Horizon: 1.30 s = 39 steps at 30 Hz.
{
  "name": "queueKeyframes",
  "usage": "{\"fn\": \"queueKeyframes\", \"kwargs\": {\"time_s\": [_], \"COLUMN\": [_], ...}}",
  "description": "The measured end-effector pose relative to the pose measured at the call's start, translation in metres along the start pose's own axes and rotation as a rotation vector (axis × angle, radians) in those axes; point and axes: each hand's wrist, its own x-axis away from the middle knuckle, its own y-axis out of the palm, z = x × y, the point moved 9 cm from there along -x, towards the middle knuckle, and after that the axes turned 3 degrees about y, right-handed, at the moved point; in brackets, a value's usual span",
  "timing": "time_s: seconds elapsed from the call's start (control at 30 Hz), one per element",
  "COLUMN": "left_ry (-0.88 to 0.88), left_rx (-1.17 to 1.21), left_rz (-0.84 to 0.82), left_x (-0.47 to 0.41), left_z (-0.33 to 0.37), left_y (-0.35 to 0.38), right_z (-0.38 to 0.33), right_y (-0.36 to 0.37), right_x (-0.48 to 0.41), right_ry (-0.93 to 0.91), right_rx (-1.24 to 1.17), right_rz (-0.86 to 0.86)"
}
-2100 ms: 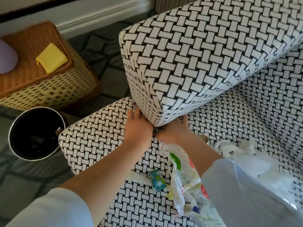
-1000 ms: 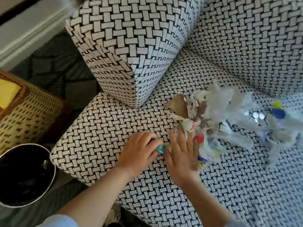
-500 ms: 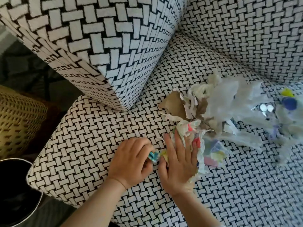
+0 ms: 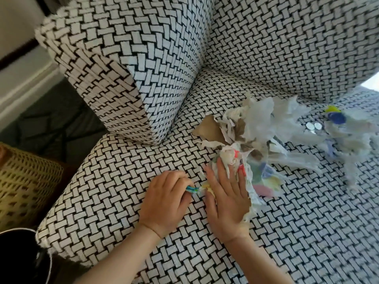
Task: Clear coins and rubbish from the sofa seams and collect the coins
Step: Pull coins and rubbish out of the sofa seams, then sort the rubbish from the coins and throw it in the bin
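Note:
A heap of torn white paper, brown card and coloured wrappers (image 4: 254,136) lies on the black-and-white woven sofa seat (image 4: 297,222). My left hand (image 4: 164,203) is curled around a small teal wrapper (image 4: 191,189) on the seat. My right hand (image 4: 225,199) lies flat, fingers spread, on the near end of a colourful printed wrapper (image 4: 260,181). Silver coins (image 4: 312,126) show among the paper at the right, beside a blue bottle cap (image 4: 336,117) and a yellow one (image 4: 332,109).
The sofa arm (image 4: 127,64) rises at the upper left, the backrest (image 4: 297,42) behind the heap. A wicker basket (image 4: 24,185) stands on the floor at left. A dark round bin (image 4: 18,257) sits at the lower left corner.
Both hands left the arm's front corner and came down onto the seat. The left one closed on the teal wrapper, the right one pressed onto the printed wrapper. The view shifted right.

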Motion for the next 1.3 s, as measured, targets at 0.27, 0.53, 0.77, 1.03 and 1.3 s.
{"fn": "queueKeyframes", "kwargs": {"time_s": [0.27, 0.53, 0.77, 1.03, 1.3], "left_ry": [-0.059, 0.054, -0.264, -0.569, -0.83], "left_rx": [0.013, 0.072, 0.533, 1.027, 0.765], "left_rz": [0.058, 0.091, 0.12, 0.329, 0.66], "left_x": [0.007, 0.022, 0.045, 0.086, 0.2], "left_z": [0.0, 0.021, 0.009, -0.047, -0.148], "left_y": [-0.007, -0.024, -0.04, -0.115, -0.187], "right_z": [-0.006, -0.028, -0.049, -0.19, -0.343], "right_y": [-0.025, -0.043, -0.045, 0.002, 0.076], "right_x": [0.01, 0.02, 0.004, -0.034, -0.008], "right_ry": [-0.018, -0.037, 0.343, 0.617, 0.443], "right_rx": [-0.178, -0.129, -0.874, -1.702, -1.591], "right_rz": [0.141, 0.199, 0.255, -0.126, -0.51]}}
